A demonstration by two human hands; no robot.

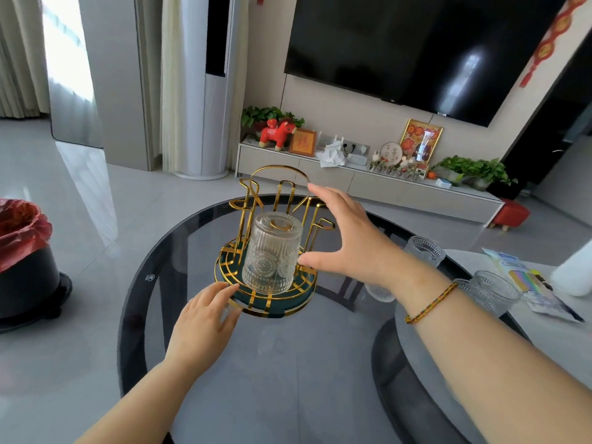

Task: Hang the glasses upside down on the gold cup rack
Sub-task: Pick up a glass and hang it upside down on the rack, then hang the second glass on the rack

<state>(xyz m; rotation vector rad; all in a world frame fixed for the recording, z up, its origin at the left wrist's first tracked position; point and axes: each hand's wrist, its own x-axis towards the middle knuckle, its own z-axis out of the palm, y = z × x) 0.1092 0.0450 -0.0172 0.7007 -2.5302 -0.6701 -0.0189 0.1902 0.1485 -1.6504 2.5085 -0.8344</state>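
Note:
The gold cup rack (pixel 256 200) with a round green base stands in the middle of the dark glass table. One ribbed clear glass (pixel 272 253) hangs upside down on its front prong. My right hand (pixel 347 233) hovers open just right of that glass, fingers spread, apart from it. My left hand (pixel 205 318) rests with its fingertips on the front left rim of the rack's base. Two more glasses stand upright to the right, one further back (pixel 424 249) and one nearer (pixel 495 291).
A black bin with a red bag (pixel 24 251) stands on the floor at the left. Papers and a white object (pixel 573 270) lie on the light table top at the right. A TV cabinet with ornaments runs along the far wall.

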